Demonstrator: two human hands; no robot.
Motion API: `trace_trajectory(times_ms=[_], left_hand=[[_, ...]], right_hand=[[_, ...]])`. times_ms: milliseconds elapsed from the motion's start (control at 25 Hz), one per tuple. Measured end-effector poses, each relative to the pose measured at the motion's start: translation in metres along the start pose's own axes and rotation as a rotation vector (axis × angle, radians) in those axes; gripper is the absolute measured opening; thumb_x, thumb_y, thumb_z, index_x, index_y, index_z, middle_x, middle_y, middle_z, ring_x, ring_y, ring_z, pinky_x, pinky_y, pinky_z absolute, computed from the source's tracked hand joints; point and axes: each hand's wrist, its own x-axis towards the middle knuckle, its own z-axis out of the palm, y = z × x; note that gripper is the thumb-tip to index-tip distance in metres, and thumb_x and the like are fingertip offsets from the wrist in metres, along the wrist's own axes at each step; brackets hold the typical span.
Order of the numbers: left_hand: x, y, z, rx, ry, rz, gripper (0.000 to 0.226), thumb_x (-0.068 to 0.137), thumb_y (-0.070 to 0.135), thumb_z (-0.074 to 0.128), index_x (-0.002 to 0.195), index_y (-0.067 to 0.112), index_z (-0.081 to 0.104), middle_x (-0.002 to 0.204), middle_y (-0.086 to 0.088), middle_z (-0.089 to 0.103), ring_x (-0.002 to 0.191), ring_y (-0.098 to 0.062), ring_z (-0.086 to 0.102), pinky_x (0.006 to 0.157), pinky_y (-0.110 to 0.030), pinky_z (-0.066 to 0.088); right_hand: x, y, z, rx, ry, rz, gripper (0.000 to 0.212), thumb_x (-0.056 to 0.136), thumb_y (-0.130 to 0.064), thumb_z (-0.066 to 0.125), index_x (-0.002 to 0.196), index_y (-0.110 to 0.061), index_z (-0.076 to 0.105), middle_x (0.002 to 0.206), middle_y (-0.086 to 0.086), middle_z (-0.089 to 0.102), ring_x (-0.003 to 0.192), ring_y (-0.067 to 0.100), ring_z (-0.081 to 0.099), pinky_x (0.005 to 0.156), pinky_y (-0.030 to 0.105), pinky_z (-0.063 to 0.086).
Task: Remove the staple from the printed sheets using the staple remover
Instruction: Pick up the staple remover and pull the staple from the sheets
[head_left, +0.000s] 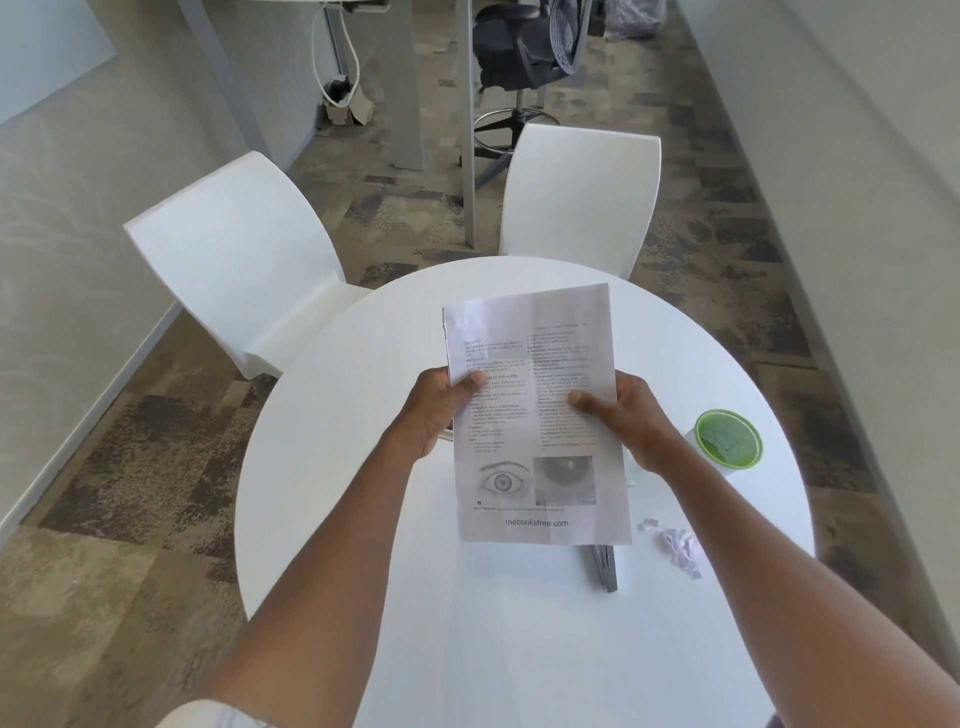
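Both hands hold the printed sheets (535, 415) up over the round white table (363, 467): left hand (436, 410) and right hand (623, 415) each pinch a side edge, thumb on top, probably to face the page and find the staple, which I can't make out. A grey metal tool (605, 564), possibly the staple remover, lies untouched on the table, half hidden under the bottom edge, with crumpled paper scraps (680, 548) and a green-rimmed cup (727, 439) off to the right.

Setting: office mtg nook | round white table (363, 519) w/ two white moulded chairs (234, 249) | patterned carpet tiles (145, 467) | black swivel task chair (524, 57) at desk legs, cable (358, 57) hanging behind | plain walls
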Motion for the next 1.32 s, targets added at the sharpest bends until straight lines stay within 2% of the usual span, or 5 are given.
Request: trace_trajectory(times_ms=[200, 360, 640, 880, 1320], left_hand=[[0.0, -0.016, 0.018, -0.042, 0.153, -0.058, 0.042, 0.102, 0.046, 0.045, 0.1, 0.013, 0.071, 0.084, -0.003, 0.075, 0.064, -0.015, 0.069, 0.056, -0.025, 0.055], [-0.022, -0.085, 0.035, 0.302, 0.292, -0.252, 0.017, 0.095, 0.01, 0.052, 0.087, 0.009, 0.067, 0.087, -0.015, 0.073, 0.05, -0.015, 0.066, 0.057, -0.03, 0.054], [-0.076, -0.143, 0.146, 0.953, 0.112, -0.278, 0.059, 0.082, 0.065, 0.056, 0.1, 0.01, 0.065, 0.103, -0.011, 0.072, 0.101, -0.033, 0.067, 0.08, -0.035, 0.051], [-0.086, -0.146, 0.195, 1.056, 0.169, -0.267, 0.076, 0.073, 0.071, 0.066, 0.116, 0.01, 0.049, 0.113, -0.006, 0.06, 0.102, -0.028, 0.067, 0.076, -0.033, 0.048], [-0.082, -0.156, 0.175, 1.122, 0.247, -0.135, 0.032, 0.095, 0.032, 0.049, 0.117, 0.008, 0.05, 0.113, -0.008, 0.058, 0.099, -0.029, 0.066, 0.072, -0.033, 0.047]], right_hand=[[0.003, 0.004, -0.024, -0.011, 0.229, -0.093, 0.025, 0.084, -0.023, 0.077, 0.104, -0.008, 0.071, 0.099, 0.012, 0.077, 0.089, 0.029, 0.074, 0.081, 0.051, 0.061], [0.009, 0.007, -0.047, -0.014, 0.386, -0.068, 0.026, 0.082, -0.03, 0.075, 0.101, -0.013, 0.071, 0.096, 0.007, 0.078, 0.09, 0.031, 0.074, 0.08, 0.053, 0.06], [0.011, 0.014, -0.061, -0.015, 0.464, -0.07, 0.011, 0.084, -0.026, 0.072, 0.094, -0.023, 0.071, 0.093, 0.002, 0.077, 0.087, 0.026, 0.074, 0.08, 0.051, 0.061], [0.004, 0.017, -0.074, -0.045, 0.455, -0.079, 0.011, 0.084, -0.023, 0.071, 0.095, -0.023, 0.07, 0.091, -0.003, 0.076, 0.085, 0.023, 0.074, 0.08, 0.047, 0.061], [-0.005, 0.022, -0.087, -0.04, 0.437, -0.056, 0.006, 0.086, -0.023, 0.071, 0.089, -0.027, 0.07, 0.092, -0.001, 0.077, 0.083, 0.023, 0.074, 0.078, 0.044, 0.062]])
